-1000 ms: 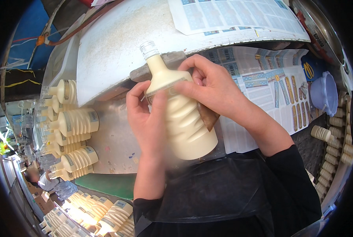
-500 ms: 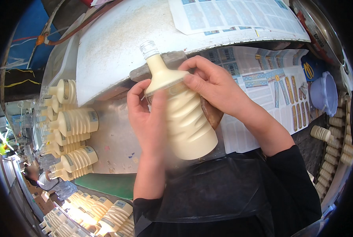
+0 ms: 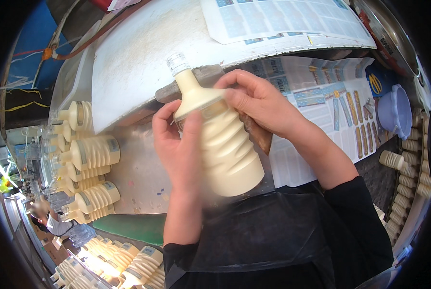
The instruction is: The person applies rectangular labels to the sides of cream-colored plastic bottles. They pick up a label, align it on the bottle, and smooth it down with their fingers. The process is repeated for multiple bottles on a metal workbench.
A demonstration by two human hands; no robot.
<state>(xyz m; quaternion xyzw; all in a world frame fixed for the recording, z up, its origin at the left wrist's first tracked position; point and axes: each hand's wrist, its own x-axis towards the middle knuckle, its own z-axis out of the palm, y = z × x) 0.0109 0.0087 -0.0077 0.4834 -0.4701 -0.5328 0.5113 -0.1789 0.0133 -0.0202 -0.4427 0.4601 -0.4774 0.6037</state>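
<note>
A cream-coloured bottle (image 3: 232,151) with spiral ribs and a clear threaded neck lies in front of me, neck pointing away and a little left. A narrow band (image 3: 208,107) runs across its shoulder. My left hand (image 3: 174,139) is closed on the shoulder's left side, thumb and fingers at the end of the band. On the right side of the shoulder, my right hand (image 3: 258,98) presses its thumb near the band, with the fingers curled. Under the bottle shows a brown rest (image 3: 257,135), and a grey block (image 3: 208,75) lies behind its neck.
Sheets of labels (image 3: 316,101) lie to the right, with a lilac bucket (image 3: 394,111) beyond them. Several similar bottles (image 3: 95,151) lie stacked at the left; more stand lower left. A white board (image 3: 143,53) spans the far side. Another person (image 3: 54,224) is at the far left.
The view has shifted slightly, so the bottle appears a little lower and further left. Both hands keep their places at its shoulder.
</note>
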